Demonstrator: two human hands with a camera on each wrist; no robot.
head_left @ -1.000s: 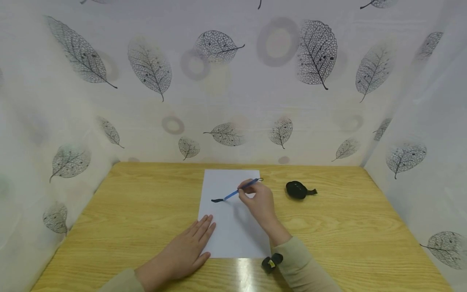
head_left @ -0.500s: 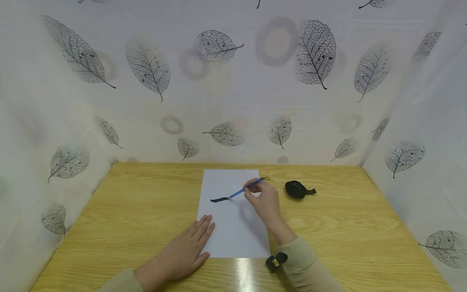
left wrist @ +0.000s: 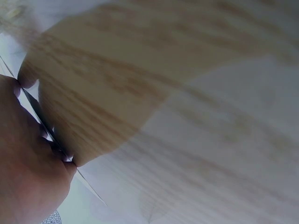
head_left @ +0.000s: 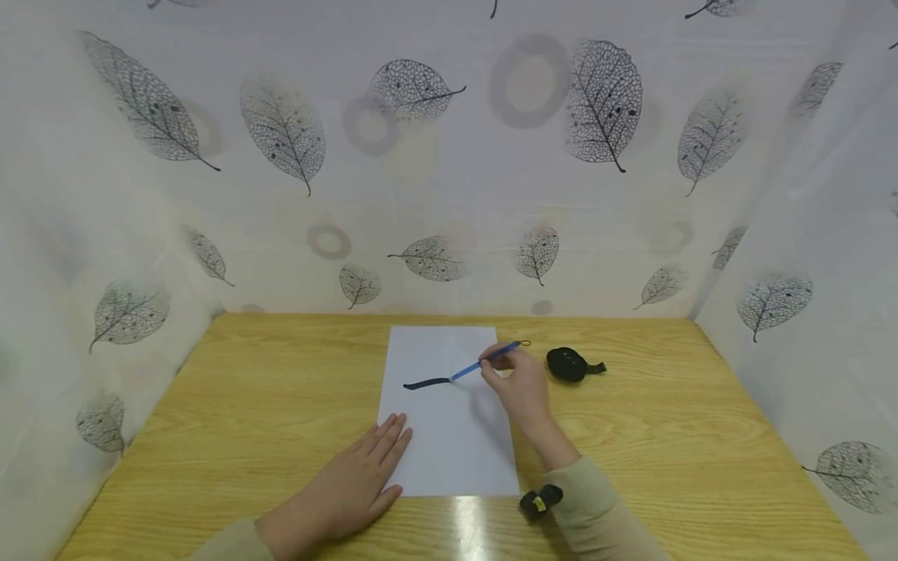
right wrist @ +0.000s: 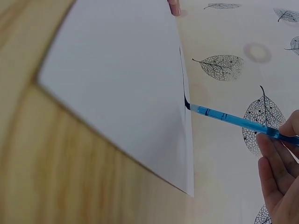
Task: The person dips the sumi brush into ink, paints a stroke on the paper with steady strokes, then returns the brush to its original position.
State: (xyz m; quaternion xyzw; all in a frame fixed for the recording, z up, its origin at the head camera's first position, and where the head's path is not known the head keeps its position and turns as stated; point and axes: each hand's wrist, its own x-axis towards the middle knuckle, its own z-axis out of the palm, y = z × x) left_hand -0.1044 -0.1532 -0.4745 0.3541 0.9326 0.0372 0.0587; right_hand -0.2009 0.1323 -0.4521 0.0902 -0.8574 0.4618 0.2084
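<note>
A sheet of white paper (head_left: 449, 452) lies on the wooden table. My left hand (head_left: 354, 477) presses its lower left edge with fingers straight; in the left wrist view part of that hand (left wrist: 32, 163) shows at the left. Over the paper's right side, my right hand (head_left: 525, 388) pinches a blue calligraphy brush (head_left: 466, 371) with a small loop at its end. The brush slants down leftward, its tip touching the right end of a black stroke (head_left: 426, 383). In the right wrist view, thumb and fingers hold the brush (right wrist: 233, 119) by its upper shaft.
To the right of the paper sits a small black dish (head_left: 567, 365) with a short handle-like piece pointing right. A black device (head_left: 540, 503) is at the right wrist. Leaf-patterned curtain (head_left: 449, 171) encloses the back and sides of the table (head_left: 266, 405).
My right hand has moved rightward with the calligraphy brush, and the black stroke has grown longer to the right. The left hand stays in place on the paper.
</note>
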